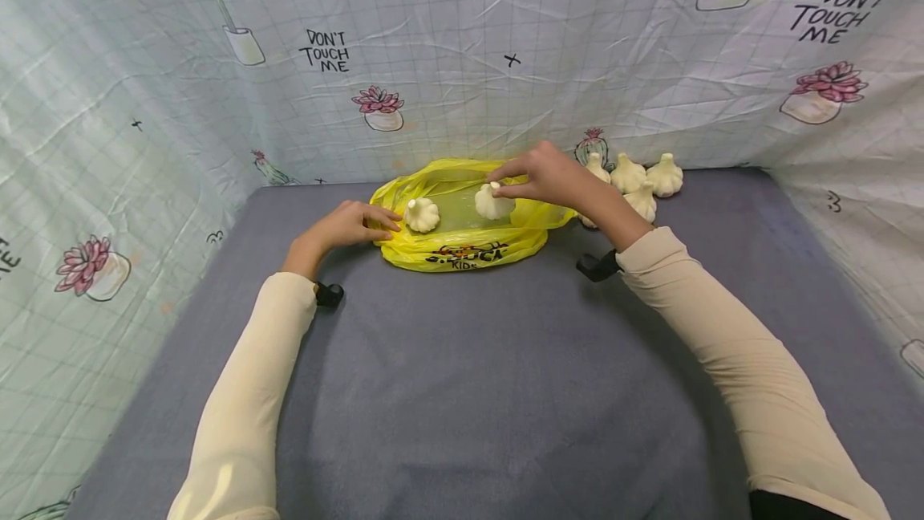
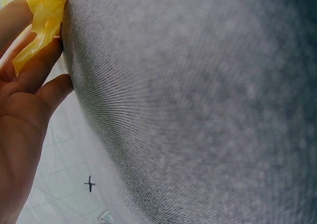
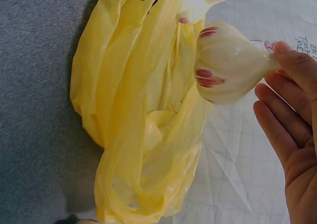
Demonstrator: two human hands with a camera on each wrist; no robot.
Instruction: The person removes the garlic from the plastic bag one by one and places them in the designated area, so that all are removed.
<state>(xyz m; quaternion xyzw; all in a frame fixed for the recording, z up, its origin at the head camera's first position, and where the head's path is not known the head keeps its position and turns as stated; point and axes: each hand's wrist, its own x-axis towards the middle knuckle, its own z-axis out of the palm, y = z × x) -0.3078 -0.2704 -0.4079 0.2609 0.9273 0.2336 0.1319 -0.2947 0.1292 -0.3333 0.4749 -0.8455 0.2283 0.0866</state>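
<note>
Head view: right hand (image 1: 549,179) pinching garlic bulb (image 1: 493,201) by stem, hanging at frame centre over open yellow plastic bag (image 1: 462,251). Left hand (image 1: 354,225) gripping bag's left rim, fingers curling round plastic. Second bulb (image 1: 422,215) lying inside bag, left of held one. Four more bulbs (image 1: 638,179) sitting upper right, against printed backdrop (image 1: 462,46), on grey cloth (image 1: 462,392).

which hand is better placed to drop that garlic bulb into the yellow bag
Right. The right hand already pinches the garlic bulb by its stem above the yellow bag, while the left hand holds the bag's edge.
</note>
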